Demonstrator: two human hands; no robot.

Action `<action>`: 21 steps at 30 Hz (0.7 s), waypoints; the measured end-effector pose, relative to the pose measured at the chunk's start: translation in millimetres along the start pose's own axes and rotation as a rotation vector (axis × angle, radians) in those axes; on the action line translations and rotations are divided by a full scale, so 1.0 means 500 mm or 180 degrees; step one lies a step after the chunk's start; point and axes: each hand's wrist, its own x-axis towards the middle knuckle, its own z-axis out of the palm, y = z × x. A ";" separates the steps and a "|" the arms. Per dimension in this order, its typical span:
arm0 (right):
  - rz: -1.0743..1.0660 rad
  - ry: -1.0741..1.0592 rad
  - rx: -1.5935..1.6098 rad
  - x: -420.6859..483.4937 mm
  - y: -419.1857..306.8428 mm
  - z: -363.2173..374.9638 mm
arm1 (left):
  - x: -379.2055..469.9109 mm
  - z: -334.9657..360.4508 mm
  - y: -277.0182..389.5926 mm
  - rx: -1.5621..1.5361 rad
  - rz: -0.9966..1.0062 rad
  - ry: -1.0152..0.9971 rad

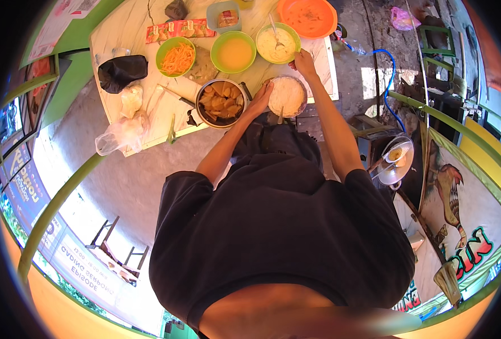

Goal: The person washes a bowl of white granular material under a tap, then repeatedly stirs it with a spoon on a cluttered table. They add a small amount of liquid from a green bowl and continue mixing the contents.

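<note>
My left hand is at the left side of a bowl of white flour, fingers against its rim. The handle of a utensil sticks out of that bowl towards me. Farther off, my right hand grips the near right rim of a green bowl of pale batter, in which a metal spoon or fork leans. Left of my left hand stands a metal pot with brown cut pieces of food. A green bowl of yellowish liquid is beyond the pot.
Shredded orange carrot fills another green bowl. An orange basin sits at the table's far right, with red sachets and a plastic tub farther left. A black bag and clear plastic bags lie along the left edge.
</note>
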 end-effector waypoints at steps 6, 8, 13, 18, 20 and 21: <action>0.0067 0.0216 -0.0173 0.063 -0.042 0.024 | 0.000 0.001 -0.002 -0.0127 0.0014 -0.0057; 0.0223 0.0180 -0.0083 0.072 -0.053 0.036 | 0.001 0.002 -0.008 -0.0057 0.0017 0.0039; 0.0403 0.0033 0.0407 0.083 -0.078 0.065 | 0.002 0.008 -0.010 -0.0028 0.0154 0.0167; 0.0242 -0.0212 0.0326 0.053 -0.081 0.042 | 0.002 0.010 0.002 -0.0173 0.0202 -0.0006; -0.0034 -0.0130 -0.0042 0.015 -0.061 0.018 | 0.009 0.011 -0.001 -0.0153 0.0358 -0.0050; -0.0302 -0.0071 -0.0246 -0.010 -0.036 -0.003 | 0.019 0.012 -0.008 -0.0063 0.0415 -0.0022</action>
